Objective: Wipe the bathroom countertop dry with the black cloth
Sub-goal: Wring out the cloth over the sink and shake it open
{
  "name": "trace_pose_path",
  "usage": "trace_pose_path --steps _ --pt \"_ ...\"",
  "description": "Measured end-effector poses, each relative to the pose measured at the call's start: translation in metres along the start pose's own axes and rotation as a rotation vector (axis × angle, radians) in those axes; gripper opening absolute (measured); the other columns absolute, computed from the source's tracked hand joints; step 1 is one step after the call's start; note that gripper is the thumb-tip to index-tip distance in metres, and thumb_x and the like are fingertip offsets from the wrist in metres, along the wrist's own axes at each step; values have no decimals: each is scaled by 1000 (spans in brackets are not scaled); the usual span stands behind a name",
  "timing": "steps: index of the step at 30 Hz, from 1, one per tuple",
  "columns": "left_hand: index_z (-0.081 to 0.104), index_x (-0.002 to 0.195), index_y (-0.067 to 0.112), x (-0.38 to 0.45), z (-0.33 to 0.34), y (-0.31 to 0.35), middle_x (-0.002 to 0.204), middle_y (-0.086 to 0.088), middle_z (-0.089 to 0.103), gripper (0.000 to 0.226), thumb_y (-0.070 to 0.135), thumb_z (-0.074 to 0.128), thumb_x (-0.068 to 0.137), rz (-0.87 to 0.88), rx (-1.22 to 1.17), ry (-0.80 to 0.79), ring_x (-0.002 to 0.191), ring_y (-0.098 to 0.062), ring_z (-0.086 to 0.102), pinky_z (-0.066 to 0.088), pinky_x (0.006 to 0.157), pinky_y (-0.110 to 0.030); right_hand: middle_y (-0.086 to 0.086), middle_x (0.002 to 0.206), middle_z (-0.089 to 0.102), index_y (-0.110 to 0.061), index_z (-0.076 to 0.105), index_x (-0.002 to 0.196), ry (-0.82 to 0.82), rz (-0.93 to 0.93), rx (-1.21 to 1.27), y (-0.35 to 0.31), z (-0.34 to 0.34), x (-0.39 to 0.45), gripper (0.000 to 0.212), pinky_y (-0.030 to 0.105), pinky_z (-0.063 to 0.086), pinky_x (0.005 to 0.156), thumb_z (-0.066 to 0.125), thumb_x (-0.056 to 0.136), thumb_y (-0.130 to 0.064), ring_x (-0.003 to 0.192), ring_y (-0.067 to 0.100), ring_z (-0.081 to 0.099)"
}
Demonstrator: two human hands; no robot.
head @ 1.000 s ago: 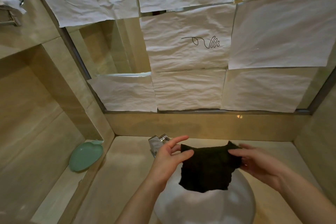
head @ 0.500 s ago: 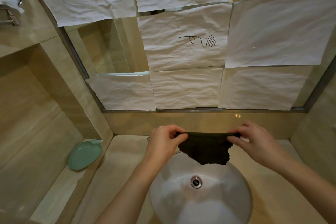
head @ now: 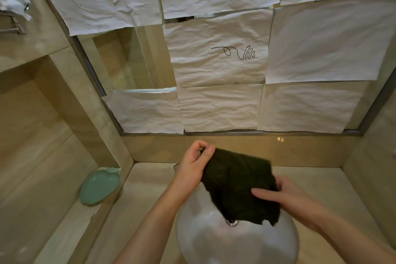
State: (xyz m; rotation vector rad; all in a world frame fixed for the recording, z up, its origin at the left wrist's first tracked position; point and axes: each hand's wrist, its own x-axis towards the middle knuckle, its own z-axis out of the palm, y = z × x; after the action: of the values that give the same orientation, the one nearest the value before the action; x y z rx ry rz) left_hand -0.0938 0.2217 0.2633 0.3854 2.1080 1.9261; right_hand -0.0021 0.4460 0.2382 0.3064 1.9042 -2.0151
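Hanging in the air above the white basin (head: 214, 242), the black cloth (head: 237, 182) is held between both hands. The left hand (head: 192, 169) pinches its upper left corner with curled fingers, raised near the countertop's back edge. The right hand (head: 285, 197) grips the cloth's right side lower down, thumb lying across the front. The beige countertop (head: 145, 188) surrounds the basin. A mint-green soap dish (head: 98, 186) sits on the lower ledge past the countertop's left edge.

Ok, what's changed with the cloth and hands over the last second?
The right hand dropped from the top edge to grip the black cloth lower down; the left hand still pinches its upper corner. The cloth is still above the basin; the green soap dish hasn't moved.
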Motion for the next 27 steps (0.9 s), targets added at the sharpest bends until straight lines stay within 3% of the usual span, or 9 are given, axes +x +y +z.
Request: trace_pose_path --steps 5,9,11,15,17,20,23,25,27 --pt "60 114 17 -7 -13 -24 102 -5 66 26 37 50 100 -145 69 55 82 -10 70 54 58 -23 10 111 73 -11 61 123 59 -39 149 3 5 1 40 40 57 87 69 85 -20 103 28 71" --pt "39 146 40 -19 -7 -53 140 5 49 54 51 54 94 -308 -244 -54 109 -13 65 56 92 -32 16 112 71 -7 62 121 45 -44 211 4 8 3 38 44 55 90 67 86 -21 105 32 69" --pt "32 145 44 -28 7 -67 138 -2 57 57 53 55 94 -410 -418 -147 114 -21 67 50 101 -41 16 112 71 -8 61 121 65 -40 256 6 8 4 38 40 55 87 67 85 -21 104 30 70" --pt "38 139 43 -45 30 -91 108 1 75 61 36 72 89 -467 -511 -152 106 -26 70 49 103 -48 16 117 69 -8 58 126 73 -34 333 11 9 4 46 38 58 83 72 84 -22 107 29 68" --pt "35 144 40 -45 34 -96 117 0 74 66 23 71 91 -436 -561 -127 114 -27 67 50 102 -45 18 119 68 -7 59 126 51 -24 441 11 8 1 58 40 60 78 84 76 -23 107 32 68" --pt "36 147 40 -43 32 -88 115 -6 74 70 10 67 92 -437 -624 -54 108 -25 70 58 86 -39 21 117 69 -8 64 121 30 -6 594 5 7 -6 66 42 61 69 90 61 -11 101 35 70" --pt "34 144 46 -47 26 -78 130 -12 66 82 12 77 82 -363 -581 -177 119 -30 64 45 105 -53 19 113 70 -10 64 119 -2 -17 556 2 6 -11 103 41 61 68 102 23 -16 100 35 70" --pt "30 143 55 -49 23 -73 144 -17 51 97 10 84 77 -333 -511 -253 127 -35 57 40 110 -58 18 114 71 -10 63 120 -10 -22 525 2 5 -14 108 39 61 68 102 21 -18 101 34 70" --pt "31 142 57 -47 22 -66 141 -15 53 101 3 83 76 -323 -463 -230 125 -32 60 45 108 -53 19 116 70 -9 62 122 -5 -19 519 4 2 -15 106 41 61 71 102 24 -18 104 35 69"
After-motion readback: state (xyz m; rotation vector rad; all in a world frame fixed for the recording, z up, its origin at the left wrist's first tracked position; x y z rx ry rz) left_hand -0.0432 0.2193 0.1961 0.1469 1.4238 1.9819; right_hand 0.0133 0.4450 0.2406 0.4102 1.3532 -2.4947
